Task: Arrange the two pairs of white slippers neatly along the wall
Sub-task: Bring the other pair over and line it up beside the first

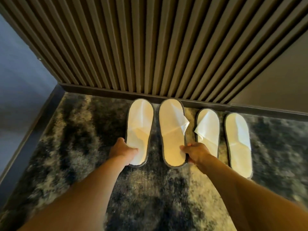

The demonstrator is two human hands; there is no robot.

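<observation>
Several white slippers with grey rims lie side by side on a shaggy rug, toes toward the slatted wall (150, 47). My left hand (122, 150) grips the heel end of the leftmost slipper (139, 124). My right hand (195, 152) grips the heel end of the second slipper (171, 124), whose upper sticks out to the right. Further right lie the third slipper (208, 129) and the fourth slipper (238, 140), both untouched. The left two toes touch the baseboard (100, 90); the right two lie slightly further back.
The dark and cream mottled rug (83, 147) covers the floor. A blue-grey wall (20, 80) closes the corner at the left. A plain brown panel (275, 80) follows the slats at the right.
</observation>
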